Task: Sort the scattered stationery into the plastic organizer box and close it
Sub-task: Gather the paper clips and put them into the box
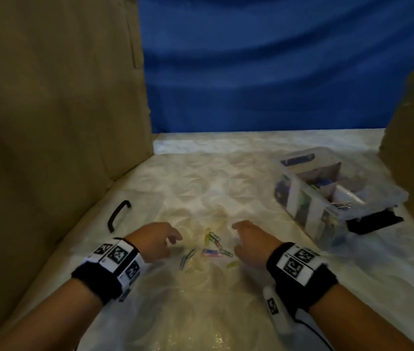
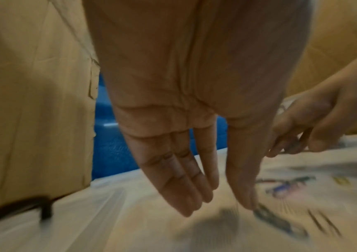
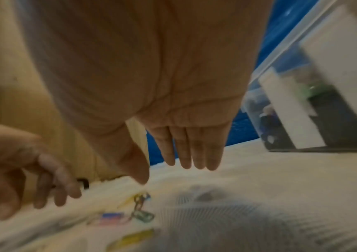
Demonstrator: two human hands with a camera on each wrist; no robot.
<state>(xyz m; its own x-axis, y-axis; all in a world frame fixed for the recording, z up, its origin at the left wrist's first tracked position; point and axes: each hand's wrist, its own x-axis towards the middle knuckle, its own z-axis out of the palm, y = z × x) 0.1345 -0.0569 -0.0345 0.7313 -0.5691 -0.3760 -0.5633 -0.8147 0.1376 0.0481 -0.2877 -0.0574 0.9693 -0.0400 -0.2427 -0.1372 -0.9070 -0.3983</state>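
- The table (image 1: 201, 188) has a crinkly see-through sheet over a pale cloth; brown cardboard walls (image 1: 49, 110) stand on both sides, and a blue cloth (image 1: 276, 72) hangs at the back.
- Closest, the left hand (image 1: 154, 240) and the right hand (image 1: 252, 243) hang just above the table; both have loose, straight fingers and hold nothing.
- Between the hands lies a little pile of coloured paper clips (image 1: 211, 248), flat on the sheet.
- A black handle (image 1: 118, 215) lies near the left wall.
- Farther off to the right sits the clear plastic box (image 1: 327, 188), open, with things in its parts; which things is too blurry to tell.
- The wrist views show the bare palms; the head view does not; both wrist views are blurry.
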